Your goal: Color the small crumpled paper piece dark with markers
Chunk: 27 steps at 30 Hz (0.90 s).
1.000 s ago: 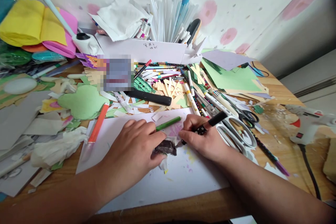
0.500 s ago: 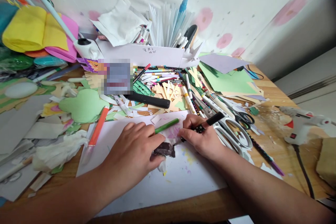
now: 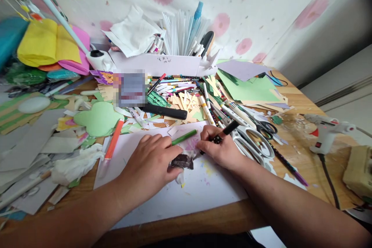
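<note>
My right hand (image 3: 219,147) is closed around a black marker with small star marks (image 3: 230,128), its lower end close to a small crumpled piece of paper coloured dark (image 3: 183,161). That piece looks like tissue, pale at the edges, and my left hand (image 3: 154,159) pinches its left side between thumb and fingers. A green marker (image 3: 184,137) lies just beyond the left fingertips. Beneath both hands is a white sheet (image 3: 151,207) with pink and yellow stains. The marker's tip is hard to make out.
An orange marker (image 3: 112,139) rests on the sheet's left edge. White-handled scissors (image 3: 252,143) lie beyond my right hand. A glue gun (image 3: 324,131) stands at the right. Paper scraps (image 3: 37,139) cover the left, and a white box (image 3: 174,64) of straws and pens stands behind.
The camera view has shifted slightly, so the scene sits a little differently. The black marker in my right hand has moved slightly; both hands keep their grips near the dark piece.
</note>
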Each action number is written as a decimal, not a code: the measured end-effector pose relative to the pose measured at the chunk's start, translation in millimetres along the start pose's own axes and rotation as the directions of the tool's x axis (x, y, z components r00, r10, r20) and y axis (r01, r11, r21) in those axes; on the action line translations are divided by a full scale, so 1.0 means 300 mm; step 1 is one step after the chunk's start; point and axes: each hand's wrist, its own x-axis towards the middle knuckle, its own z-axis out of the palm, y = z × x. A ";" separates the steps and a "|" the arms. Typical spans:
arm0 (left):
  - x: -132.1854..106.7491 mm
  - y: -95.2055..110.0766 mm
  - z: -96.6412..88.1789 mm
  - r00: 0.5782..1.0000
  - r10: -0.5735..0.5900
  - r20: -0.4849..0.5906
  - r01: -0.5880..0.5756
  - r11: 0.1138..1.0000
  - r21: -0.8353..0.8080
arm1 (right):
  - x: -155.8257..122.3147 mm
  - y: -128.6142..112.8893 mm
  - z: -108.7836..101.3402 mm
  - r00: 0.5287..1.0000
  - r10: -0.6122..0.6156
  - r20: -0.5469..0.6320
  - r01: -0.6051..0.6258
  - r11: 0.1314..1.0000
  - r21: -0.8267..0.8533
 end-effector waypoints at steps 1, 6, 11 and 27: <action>0.000 0.000 0.000 1.000 0.002 -0.006 -0.002 1.000 -0.001 | 0.001 0.001 0.000 0.999 0.001 -0.032 -0.001 1.000 -0.001; 0.004 -0.002 -0.001 1.000 0.000 -0.013 0.000 1.000 -0.012 | -0.002 0.004 0.002 1.000 0.006 -0.018 -0.006 1.000 0.027; 0.003 -0.002 0.004 1.000 -0.003 -0.008 0.003 1.000 -0.012 | -0.002 0.008 0.002 0.996 0.004 -0.088 -0.001 0.999 0.035; 0.002 0.001 -0.005 1.000 -0.004 -0.003 0.004 1.000 -0.018 | -0.003 -0.005 0.006 0.998 -0.038 -0.057 0.038 0.999 -0.010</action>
